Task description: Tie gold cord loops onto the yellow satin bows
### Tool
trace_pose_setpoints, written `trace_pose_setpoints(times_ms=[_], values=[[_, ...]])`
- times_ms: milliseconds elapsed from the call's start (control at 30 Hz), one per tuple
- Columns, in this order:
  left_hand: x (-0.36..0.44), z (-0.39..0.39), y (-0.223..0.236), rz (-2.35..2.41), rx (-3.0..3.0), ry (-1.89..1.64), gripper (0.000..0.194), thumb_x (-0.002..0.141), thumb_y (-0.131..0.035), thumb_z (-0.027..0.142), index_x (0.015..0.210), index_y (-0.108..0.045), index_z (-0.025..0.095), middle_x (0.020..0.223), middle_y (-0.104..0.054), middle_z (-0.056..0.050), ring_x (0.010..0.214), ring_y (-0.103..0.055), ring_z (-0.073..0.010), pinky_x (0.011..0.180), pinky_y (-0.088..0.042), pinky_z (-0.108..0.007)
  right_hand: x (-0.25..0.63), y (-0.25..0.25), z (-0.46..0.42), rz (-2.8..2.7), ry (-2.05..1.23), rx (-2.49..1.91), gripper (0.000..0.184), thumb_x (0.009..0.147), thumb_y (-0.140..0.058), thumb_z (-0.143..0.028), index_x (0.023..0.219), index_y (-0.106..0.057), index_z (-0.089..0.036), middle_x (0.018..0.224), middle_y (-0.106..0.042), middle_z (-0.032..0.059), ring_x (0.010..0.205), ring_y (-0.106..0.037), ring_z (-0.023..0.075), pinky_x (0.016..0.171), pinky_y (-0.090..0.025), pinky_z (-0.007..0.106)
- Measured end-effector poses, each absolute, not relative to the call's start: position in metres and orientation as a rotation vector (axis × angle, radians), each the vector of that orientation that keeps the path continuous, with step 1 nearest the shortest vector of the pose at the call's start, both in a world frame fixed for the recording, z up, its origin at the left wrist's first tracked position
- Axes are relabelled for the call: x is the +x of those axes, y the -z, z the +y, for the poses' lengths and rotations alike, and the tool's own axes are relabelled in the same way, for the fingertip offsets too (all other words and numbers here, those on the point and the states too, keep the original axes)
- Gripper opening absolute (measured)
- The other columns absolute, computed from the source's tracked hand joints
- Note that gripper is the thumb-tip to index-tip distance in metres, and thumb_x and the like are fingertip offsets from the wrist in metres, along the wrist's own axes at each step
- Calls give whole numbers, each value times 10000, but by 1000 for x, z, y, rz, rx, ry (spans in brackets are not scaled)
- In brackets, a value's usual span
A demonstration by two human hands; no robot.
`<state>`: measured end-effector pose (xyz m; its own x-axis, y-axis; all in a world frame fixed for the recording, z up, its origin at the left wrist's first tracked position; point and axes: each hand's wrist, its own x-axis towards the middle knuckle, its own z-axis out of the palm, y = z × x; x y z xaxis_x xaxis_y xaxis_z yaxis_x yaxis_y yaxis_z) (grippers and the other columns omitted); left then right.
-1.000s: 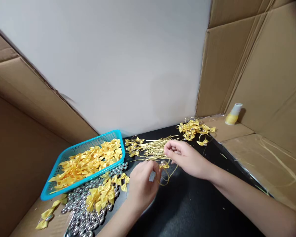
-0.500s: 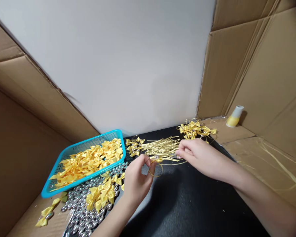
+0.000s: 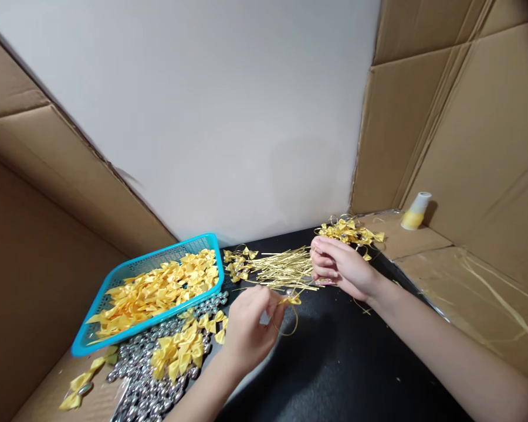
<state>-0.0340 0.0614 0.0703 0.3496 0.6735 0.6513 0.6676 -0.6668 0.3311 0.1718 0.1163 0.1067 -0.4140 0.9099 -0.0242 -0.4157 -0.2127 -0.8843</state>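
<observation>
My left hand (image 3: 253, 322) is closed, pinching a small yellow satin bow (image 3: 293, 299) that carries a shiny silver bead. A thin gold cord (image 3: 296, 324) loops down from this bow. My right hand (image 3: 334, 264) is closed to the upper right, fingers curled, apparently on the cord's other end; a thin tail shows below its wrist. Both hands are beside a pile of cut gold cords (image 3: 281, 266) on the black work surface (image 3: 334, 363). The fingertips' exact grip on the cord is partly hidden.
At left stands a turquoise basket (image 3: 147, 321) of yellow bows, with silver beads (image 3: 147, 381) and loose bows (image 3: 182, 351) before it. Bows with cords (image 3: 345, 230) lie at the back right, near a white-and-yellow thread cone (image 3: 416, 212). Cardboard walls (image 3: 470, 140) flank the surface.
My left hand has moved slightly right and down with the bow. My right hand has turned, raising its curled fingers, and has shifted a little left. The cord loop has moved along.
</observation>
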Motion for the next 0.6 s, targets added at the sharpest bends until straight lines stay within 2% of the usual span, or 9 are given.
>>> trace_pose_setpoints(times_ms=[100, 167, 267, 367, 467, 600], values=[[-38, 64, -71, 1309, 2416, -1375, 368, 849, -602, 110, 702, -287, 231, 651, -584, 32, 594, -576, -121, 561, -425, -218, 174, -107, 118, -1132, -1732, -802, 415, 782, -647, -412, 605, -329, -212, 479, -265, -141, 369, -188, 17, 595, -469, 267], [-41, 65, -73, 1319, 2317, -1460, 389, 847, -611, 114, 701, -270, 232, 660, -586, 36, 605, -589, -116, 570, -438, -210, 175, -108, 117, -1293, -1715, -859, 447, 748, -680, -438, 573, -336, -212, 455, -271, -137, 377, -217, 23, 612, -463, 278], [-43, 68, -76, 1330, 2245, -1533, 407, 842, -624, 126, 699, -258, 233, 644, -571, 49, 604, -592, -110, 577, -441, -204, 175, -108, 116, -1604, -1517, -976, 500, 721, -701, -485, 554, -316, -213, 469, -277, -111, 438, -272, 50, 517, -336, 231], [-45, 71, -77, 1355, 2196, -1555, 409, 847, -623, 145, 698, -253, 233, 639, -560, 53, 614, -596, -111, 590, -443, -207, 174, -109, 111, -1842, -1302, -1014, 489, 811, -599, -467, 555, -273, -209, 527, -255, -85, 496, -249, 69, 483, -206, 234], [-47, 72, -77, 1418, 2137, -1575, 408, 850, -624, 171, 700, -250, 236, 627, -537, 56, 606, -585, -114, 586, -439, -212, 172, -115, 97, -2102, -1172, -955, 437, 881, -508, -352, 558, -257, -198, 540, -247, -74, 513, -249, 78, 499, -217, 246], [-47, 72, -76, 1471, 2154, -1488, 392, 861, -611, 196, 701, -257, 238, 630, -540, 50, 610, -580, -121, 577, -433, -219, 168, -125, 73, -2354, -921, -895, 398, 891, -508, -276, 569, -293, -185, 516, -303, -68, 516, -306, 84, 537, -256, 249]])
